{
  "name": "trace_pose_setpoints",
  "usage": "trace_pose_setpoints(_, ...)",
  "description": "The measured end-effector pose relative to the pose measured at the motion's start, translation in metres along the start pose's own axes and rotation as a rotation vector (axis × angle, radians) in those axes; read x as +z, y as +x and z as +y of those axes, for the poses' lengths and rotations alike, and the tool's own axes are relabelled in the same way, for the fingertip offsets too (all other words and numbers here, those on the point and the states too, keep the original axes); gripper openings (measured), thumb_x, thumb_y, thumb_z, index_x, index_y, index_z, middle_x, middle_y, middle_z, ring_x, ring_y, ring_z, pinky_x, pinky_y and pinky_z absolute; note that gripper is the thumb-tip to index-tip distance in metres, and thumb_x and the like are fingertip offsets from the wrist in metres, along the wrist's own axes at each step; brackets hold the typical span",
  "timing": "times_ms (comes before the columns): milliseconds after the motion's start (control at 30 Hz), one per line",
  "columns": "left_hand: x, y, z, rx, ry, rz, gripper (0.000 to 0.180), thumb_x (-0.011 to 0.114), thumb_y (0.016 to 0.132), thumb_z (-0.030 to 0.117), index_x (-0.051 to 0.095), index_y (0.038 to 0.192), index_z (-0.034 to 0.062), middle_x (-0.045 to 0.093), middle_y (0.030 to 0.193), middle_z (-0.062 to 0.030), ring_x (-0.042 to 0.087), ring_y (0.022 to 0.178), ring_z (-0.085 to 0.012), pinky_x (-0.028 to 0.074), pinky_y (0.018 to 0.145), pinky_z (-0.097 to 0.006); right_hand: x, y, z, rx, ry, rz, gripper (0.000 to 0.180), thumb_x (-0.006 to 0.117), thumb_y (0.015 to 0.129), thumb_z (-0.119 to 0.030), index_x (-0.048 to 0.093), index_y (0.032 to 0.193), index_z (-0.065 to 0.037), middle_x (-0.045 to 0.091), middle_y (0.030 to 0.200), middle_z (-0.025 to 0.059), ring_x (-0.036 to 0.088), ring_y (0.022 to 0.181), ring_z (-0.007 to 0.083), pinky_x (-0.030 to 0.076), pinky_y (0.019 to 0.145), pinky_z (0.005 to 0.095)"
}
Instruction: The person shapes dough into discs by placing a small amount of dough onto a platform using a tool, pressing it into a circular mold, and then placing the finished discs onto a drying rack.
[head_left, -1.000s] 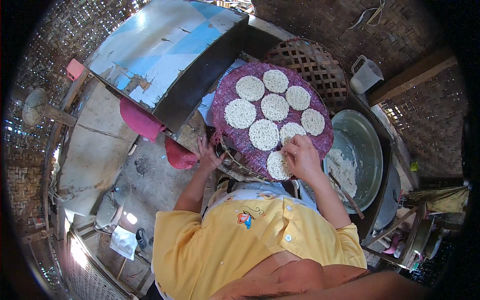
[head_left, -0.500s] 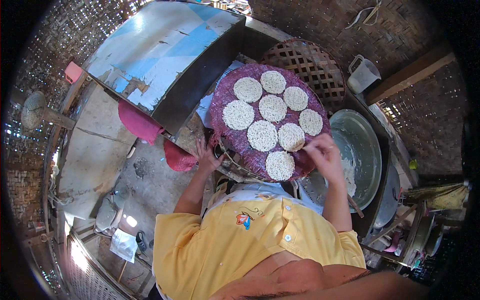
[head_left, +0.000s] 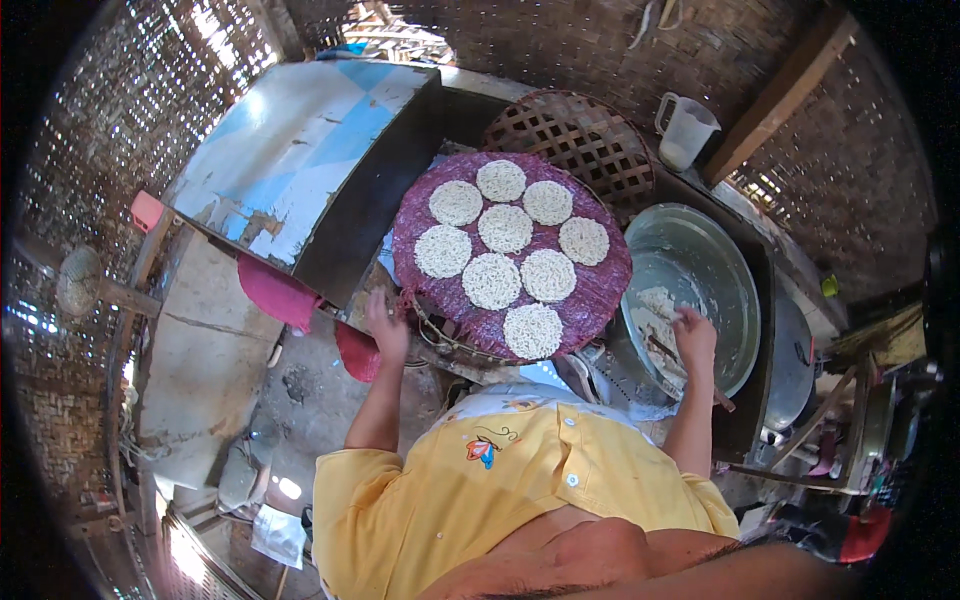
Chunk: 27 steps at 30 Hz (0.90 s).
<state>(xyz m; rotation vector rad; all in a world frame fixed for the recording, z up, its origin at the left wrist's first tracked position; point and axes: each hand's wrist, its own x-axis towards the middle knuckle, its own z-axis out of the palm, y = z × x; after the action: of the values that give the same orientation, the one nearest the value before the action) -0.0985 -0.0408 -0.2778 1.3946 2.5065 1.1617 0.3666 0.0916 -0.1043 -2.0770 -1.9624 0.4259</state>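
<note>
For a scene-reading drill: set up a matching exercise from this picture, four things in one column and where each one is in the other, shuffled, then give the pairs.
Things
1. right hand
2. left hand
3. white noodle rounds
4. plastic jug

Places
A. spread over the purple round mat
B. at the near left edge of the mat
C. on the ledge behind the metal basin
D. inside the metal basin, on the pale noodle mass

Pairs: 1-D, 2-B, 3-A, 4-C
</note>
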Motion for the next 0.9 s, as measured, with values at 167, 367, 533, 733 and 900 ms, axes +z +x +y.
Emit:
trace_pose_setpoints(167,-0.053,0.078,0.067,-0.166,-0.828,0.224,0.040,0.047,0.086,0.022,0.043,0.122,0.0051,0.055,0.110,-0.0135,0.053,0.100,-0.0217,0.042,0.082,-0.028,0.012,0.008,-0.055,-0.232,0.540,-0.005,0.035,0.057,0.077,-0.022,0.058,0.109,-0.009,0.060,0.098,0.0147,0.059,0.083,0.0244,0.046,0.074,0.0337)
trace_pose_setpoints(367,-0.070,0.132,0.115,-0.170,-0.408,-0.101,0.040,0.056,0.080,0.024,0.051,0.115,0.0059,0.062,0.093,-0.0129,0.060,0.085,-0.0189,0.046,0.075,-0.030,0.029,0.023,-0.078,-0.435,0.392,-0.002,0.036,0.060,0.076,-0.028,0.060,0.105,-0.007,0.055,0.108,0.0190,0.056,0.094,0.0300,0.045,0.080,0.0350)
trace_pose_setpoints(533,-0.073,0.135,0.134,0.051,-0.152,-0.018,0.029,0.058,0.075,0.016,0.060,0.103,0.0080,0.063,0.088,-0.0151,0.061,0.084,-0.0240,0.047,0.076,-0.032,0.021,0.022,-0.089,-0.582,0.371,0.035,0.036,0.064,0.071,-0.022,0.060,0.100,-0.002,0.055,0.106,0.0190,0.054,0.096,0.0322,0.044,0.083,0.0346)
trace_pose_setpoints(733,-0.068,0.144,0.144,0.202,0.043,-0.201,0.029,0.047,0.070,0.003,0.066,0.092,0.0081,0.060,0.098,-0.0151,0.056,0.095,-0.0286,0.043,0.085,-0.035,0.026,0.036,-0.091,-0.593,0.361,-0.078,0.042,0.063,0.064,-0.011,0.058,0.105,-0.003,0.053,0.111,0.0201,0.051,0.103,0.0325,0.040,0.089,0.0349)
trace_pose_setpoints(900,-0.073,0.158,0.151,0.400,0.078,-0.200,0.038,0.044,0.066,-0.001,0.062,0.099,0.0052,0.056,0.107,-0.0165,0.051,0.103,-0.0300,0.040,0.091,-0.034,0.018,0.033,-0.094,-0.629,0.382,-0.034,0.047,0.058,0.063,-0.008,0.056,0.110,-0.002,0.049,0.117,0.0211,0.047,0.109,0.0321,0.036,0.094,0.0336)
